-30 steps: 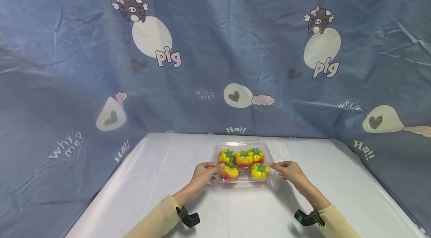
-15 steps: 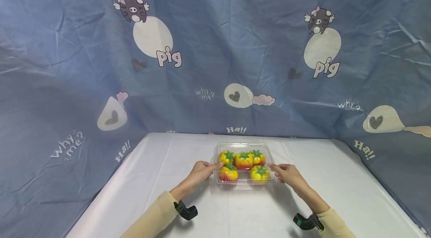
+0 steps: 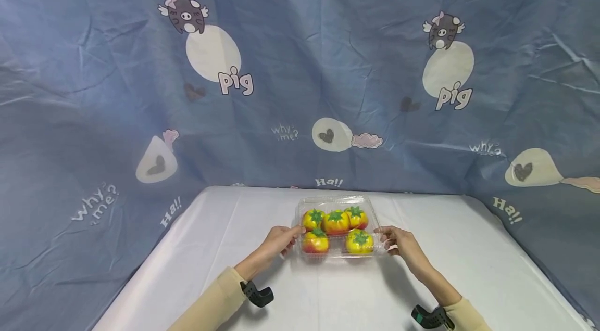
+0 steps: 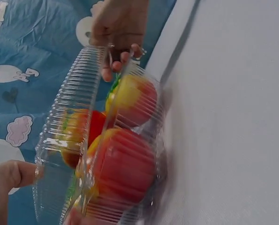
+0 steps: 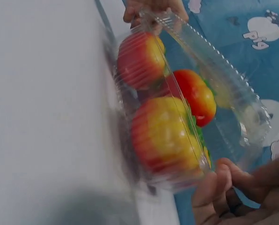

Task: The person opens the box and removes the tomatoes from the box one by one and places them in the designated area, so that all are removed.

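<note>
A clear ribbed plastic clamshell box (image 3: pixel 338 255) sits on the table, holding several red-and-yellow tomato-like fruits (image 3: pixel 336 224) with green leafy tops. My left hand (image 3: pixel 276 242) grips its left side; in the left wrist view the thumb (image 4: pixel 22 173) lies against the lid and the other fingers are mostly hidden. At the right front corner my right hand (image 3: pixel 404 247) pinches the rim between thumb and fingertips, as the right wrist view shows. Both wrist views show the lid (image 4: pixel 67 108) tilted up from the base, with a wedge-shaped gap between their rims.
A white cloth covers the table (image 3: pixel 347 294). Behind it hangs a blue curtain (image 3: pixel 290 86) printed with pigs and lettering, reaching round both sides. Each wrist wears a black strap device (image 3: pixel 258 293).
The box has shifted slightly left, fruits along with it. My right hand's fingers have spread a little at the corner. The left hand moved slightly left and down at its side.
</note>
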Demonstrator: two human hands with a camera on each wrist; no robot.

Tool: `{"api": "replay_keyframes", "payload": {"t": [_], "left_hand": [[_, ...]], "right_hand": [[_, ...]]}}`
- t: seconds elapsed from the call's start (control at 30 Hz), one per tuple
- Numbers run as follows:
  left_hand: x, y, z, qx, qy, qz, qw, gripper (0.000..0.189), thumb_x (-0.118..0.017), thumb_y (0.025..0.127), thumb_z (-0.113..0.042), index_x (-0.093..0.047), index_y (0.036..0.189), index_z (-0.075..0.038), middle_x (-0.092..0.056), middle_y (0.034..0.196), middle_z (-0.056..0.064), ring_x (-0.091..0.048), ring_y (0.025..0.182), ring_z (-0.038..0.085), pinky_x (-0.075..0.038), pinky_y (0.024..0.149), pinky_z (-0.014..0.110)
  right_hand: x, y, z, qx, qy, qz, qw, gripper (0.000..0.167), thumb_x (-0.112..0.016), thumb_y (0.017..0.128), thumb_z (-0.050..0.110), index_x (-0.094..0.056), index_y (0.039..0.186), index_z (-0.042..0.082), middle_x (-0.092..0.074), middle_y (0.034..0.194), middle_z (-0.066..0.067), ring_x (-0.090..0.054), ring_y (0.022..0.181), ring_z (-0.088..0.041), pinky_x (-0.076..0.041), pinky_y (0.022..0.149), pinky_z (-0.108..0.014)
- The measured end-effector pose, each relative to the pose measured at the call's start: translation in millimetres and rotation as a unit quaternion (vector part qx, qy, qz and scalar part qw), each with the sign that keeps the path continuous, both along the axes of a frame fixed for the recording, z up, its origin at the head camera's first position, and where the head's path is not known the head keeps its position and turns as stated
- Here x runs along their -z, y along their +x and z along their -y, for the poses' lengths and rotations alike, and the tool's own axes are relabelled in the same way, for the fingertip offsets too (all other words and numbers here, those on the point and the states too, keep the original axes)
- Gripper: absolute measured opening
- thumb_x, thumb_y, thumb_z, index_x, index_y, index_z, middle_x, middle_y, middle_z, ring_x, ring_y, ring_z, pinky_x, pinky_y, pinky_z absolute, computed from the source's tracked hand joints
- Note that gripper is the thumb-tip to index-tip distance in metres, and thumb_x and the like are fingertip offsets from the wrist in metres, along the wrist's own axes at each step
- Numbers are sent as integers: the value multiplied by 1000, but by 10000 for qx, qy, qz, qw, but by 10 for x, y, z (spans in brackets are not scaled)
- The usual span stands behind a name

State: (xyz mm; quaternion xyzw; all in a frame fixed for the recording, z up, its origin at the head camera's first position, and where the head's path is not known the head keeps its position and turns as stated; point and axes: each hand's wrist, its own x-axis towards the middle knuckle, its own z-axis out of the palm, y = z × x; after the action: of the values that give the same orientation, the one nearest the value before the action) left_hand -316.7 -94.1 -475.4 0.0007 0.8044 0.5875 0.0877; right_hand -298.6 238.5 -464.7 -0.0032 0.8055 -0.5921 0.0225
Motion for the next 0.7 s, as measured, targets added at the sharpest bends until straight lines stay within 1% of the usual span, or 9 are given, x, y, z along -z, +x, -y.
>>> {"api": "replay_keyframes", "payload": {"t": [0.07,0.13,0.2,0.3,0.4,0.5,0.57,0.63,0.7], "left_hand": [[5,-9,22,-17,24,48,10000,38,-65,85,-42,-55,68,-10,-51,65,-1,-46,59,14,-41,54,26],[-1,-15,44,-1,55,68,10000,39,-66,84,-43,-55,68,-9,-53,66,0,-48,61,14,-43,55,27],[-17,-16,62,19,59,58,10000,39,-68,83,-42,-56,68,-8,-54,66,1,-49,61,14,-44,55,27],[-43,-21,77,16,59,3,10000,38,-69,82,-40,-58,68,-6,-56,65,1,-51,61,13,-44,56,27],[-63,-26,73,-57,44,-56,10000,36,-70,81,-38,-60,67,-6,-58,63,0,-53,59,12,-44,55,25],[-81,-28,51,-181,0,-95,9998,35,-70,81,-36,-57,64,-9,-58,59,0,-52,55,10,-41,53,23],[-94,-24,32,-234,-35,-116,9997,34,-70,81,-34,-55,62,-10,-58,57,-1,-53,53,9,-40,53,22],[-106,-21,16,-252,-117,-154,9995,34,-69,82,-33,-53,61,-11,-58,56,-1,-53,52,8,-40,52,21],[-112,-15,6,-233,-170,-178,9994,33,-68,81,-31,-53,61,-11,-59,56,0,-54,51,8,-41,52,21]], "right_hand": [[30,-2,-12,-128,26,-50,9999,34,-39,97,6,-59,120,-8,-64,95,-12,-56,73,-10,-52,64,-28],[50,-5,-23,-265,213,-151,9993,31,-45,95,3,-59,120,-7,-66,102,-15,-59,74,-11,-54,66,-29],[57,-9,-32,-396,271,-219,9986,32,-49,93,2,-57,122,-7,-67,105,-17,-61,76,-13,-55,68,-31],[38,-11,-46,-505,320,-309,9977,37,-50,92,2,-53,128,-6,-67,106,-18,-63,77,-16,-56,70,-33],[22,-13,-47,-543,273,-290,9977,40,-45,95,2,-48,134,-5,-67,107,-20,-63,80,-18,-55,72,-33],[29,-20,-29,-533,206,-270,9980,39,-39,98,3,-48,135,-6,-67,106,-21,-62,80,-18,-54,70,-31],[42,-24,-11,-522,201,-273,9981,38,-34,100,5,-49,132,-8,-66,103,-20,-60,78,-17,-53,68,-30],[56,-32,14,-422,150,-253,9987,38,-31,101,8,-54,127,-8,-66,98,-15,-58,76,-15,-52,66,-29],[64,-39,36,-272,49,-198,9994,43,-29,103,18,-59,120,-8,-66,92,-11,-57,73,-14,-51,64,-29]]}}
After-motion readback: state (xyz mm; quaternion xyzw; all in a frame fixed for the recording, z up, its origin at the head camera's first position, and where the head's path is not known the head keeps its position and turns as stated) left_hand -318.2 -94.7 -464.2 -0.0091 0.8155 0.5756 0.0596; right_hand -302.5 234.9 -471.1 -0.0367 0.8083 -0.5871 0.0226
